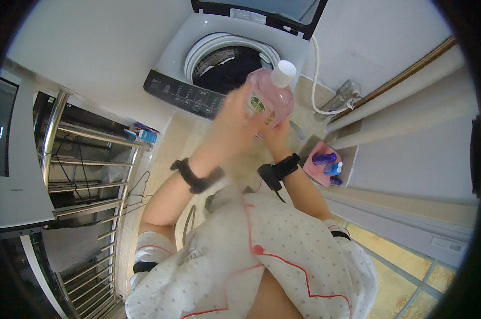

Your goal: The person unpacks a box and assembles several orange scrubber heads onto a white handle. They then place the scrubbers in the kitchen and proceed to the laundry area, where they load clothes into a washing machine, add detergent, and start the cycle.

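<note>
A clear bottle of pink liquid (276,101) with a white cap (284,73) is tilted in front of me, near the washing machine's right front corner. My right hand (276,139) grips it from below, with part of the fingers hidden behind the bottle. Along the bottle's left side, partly over the label, lies my left hand (232,119). It is smeared by motion, so its finger pose is unclear. Beyond both hands stands the top-loading washing machine (171,53), lid raised, with dark cloth (232,72) inside the drum.
A pale hose (316,69) runs down beside the machine on the right. Several purple and blue bottles stand in a pink basket (316,171) on the floor. At the left is a metal rack (89,130) with black wire hangers (139,191) near it.
</note>
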Available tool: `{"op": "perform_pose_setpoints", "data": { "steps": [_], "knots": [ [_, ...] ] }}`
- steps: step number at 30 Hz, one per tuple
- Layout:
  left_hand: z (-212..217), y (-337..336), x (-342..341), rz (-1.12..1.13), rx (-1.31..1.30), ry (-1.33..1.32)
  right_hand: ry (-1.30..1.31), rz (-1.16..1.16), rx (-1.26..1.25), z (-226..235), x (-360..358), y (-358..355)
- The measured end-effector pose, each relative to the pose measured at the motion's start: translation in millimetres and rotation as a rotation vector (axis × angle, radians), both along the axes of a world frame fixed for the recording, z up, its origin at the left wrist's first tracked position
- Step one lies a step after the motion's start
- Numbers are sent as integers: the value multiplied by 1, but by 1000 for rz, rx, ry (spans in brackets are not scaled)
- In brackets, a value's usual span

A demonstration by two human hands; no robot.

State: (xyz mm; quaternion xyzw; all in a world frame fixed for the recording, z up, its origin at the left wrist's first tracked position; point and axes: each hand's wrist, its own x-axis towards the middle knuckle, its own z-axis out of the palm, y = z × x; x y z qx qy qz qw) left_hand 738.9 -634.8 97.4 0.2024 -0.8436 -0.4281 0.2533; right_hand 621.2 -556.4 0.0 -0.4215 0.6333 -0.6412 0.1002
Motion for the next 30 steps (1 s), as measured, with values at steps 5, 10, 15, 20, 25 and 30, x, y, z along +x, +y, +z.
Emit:
{"op": "perform_pose_setpoints", "data": {
  "steps": [5,10,15,20,25,30],
  "knots": [
    [15,-49,-12,70,-128,41,-529,139,-39,-6,-26,7],
    [26,-64,-30,-53,-98,64,-804,341,-52,18,-60,15],
    [71,-78,-78,-249,-512,219,-680,554,229,59,-108,29],
    [106,-80,-94,-361,-709,-84,-446,732,318,67,-145,22],
    [98,-65,-119,-250,-913,-137,-259,644,28,36,-152,2],
    [87,-57,-136,-190,-901,-315,-356,681,10,0,-157,-15]
  ]
}}
